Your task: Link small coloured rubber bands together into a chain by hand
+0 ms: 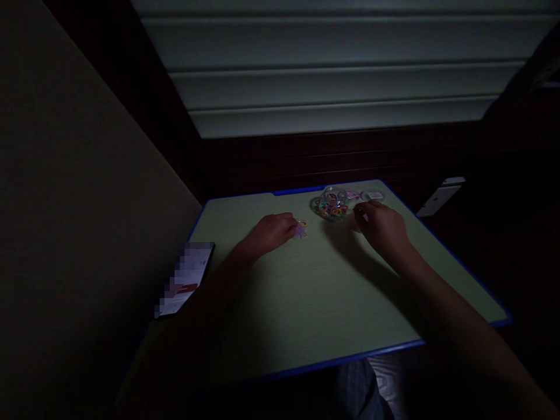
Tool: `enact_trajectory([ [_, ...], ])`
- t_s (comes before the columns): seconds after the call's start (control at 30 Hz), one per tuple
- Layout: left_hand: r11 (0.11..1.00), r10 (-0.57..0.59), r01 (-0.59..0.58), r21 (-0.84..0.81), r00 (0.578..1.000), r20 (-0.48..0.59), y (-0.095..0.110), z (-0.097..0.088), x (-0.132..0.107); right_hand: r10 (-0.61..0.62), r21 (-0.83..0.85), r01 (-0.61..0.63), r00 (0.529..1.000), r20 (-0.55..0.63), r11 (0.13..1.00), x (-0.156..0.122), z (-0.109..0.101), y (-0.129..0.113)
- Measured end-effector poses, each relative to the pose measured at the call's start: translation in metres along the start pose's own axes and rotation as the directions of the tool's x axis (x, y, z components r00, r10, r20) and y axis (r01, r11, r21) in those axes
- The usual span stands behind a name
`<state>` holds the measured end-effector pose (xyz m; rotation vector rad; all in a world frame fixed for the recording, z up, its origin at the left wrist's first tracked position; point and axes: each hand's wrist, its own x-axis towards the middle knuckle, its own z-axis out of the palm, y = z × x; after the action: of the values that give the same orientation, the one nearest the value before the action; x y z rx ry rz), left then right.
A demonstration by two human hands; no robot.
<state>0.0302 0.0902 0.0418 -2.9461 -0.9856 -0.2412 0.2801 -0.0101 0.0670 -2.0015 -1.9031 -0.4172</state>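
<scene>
A small pile of thin, colourful loops (300,230), perhaps little elastic bands, lies on the pale green table (301,303). At its left edge is my left hand (275,230), its fingers curled together; what they hold, if anything, is hidden. My right hand (385,226) hovers with thumb and finger pinched, over a small pink item (356,223) that it partly covers. Anything in that pinch is too dark and small to make out. Between the hands, toward the back, stands a clear round container (333,204) with several multicoloured loops inside.
A clear round lid (373,196) and a small pink item with pale markings (352,194) lie behind my right hand. A phone (188,277) with a lit screen rests at the table's left edge. Blue trim (359,354) borders the table; a wall stands close on the left.
</scene>
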Motion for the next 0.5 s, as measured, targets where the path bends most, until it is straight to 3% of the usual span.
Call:
enact_trajectory([
  [0.13, 0.966, -0.014, -0.007, -0.259, 0.997, -0.078, 0.006, -0.002, 0.003, -0.062, 0.177, 0.062, 0.998, -0.005, 0.982, 0.000, 0.005, -0.007],
  [0.23, 0.913, -0.012, -0.034, -0.407, 0.994, -0.111, 0.012, -0.003, 0.005, -0.178, 0.391, 0.165, 0.984, -0.003, 0.905, -0.002, 0.012, -0.014],
  [0.33, 0.881, 0.010, -0.069, -0.469, 0.992, -0.128, 0.018, -0.003, 0.006, -0.266, 0.504, 0.226, 0.964, 0.007, 0.834, -0.005, 0.018, -0.023],
  [0.5, 0.877, 0.039, -0.080, -0.474, 0.995, -0.097, 0.028, -0.001, 0.005, -0.338, 0.518, 0.269, 0.940, 0.041, 0.812, -0.012, 0.023, -0.034],
])
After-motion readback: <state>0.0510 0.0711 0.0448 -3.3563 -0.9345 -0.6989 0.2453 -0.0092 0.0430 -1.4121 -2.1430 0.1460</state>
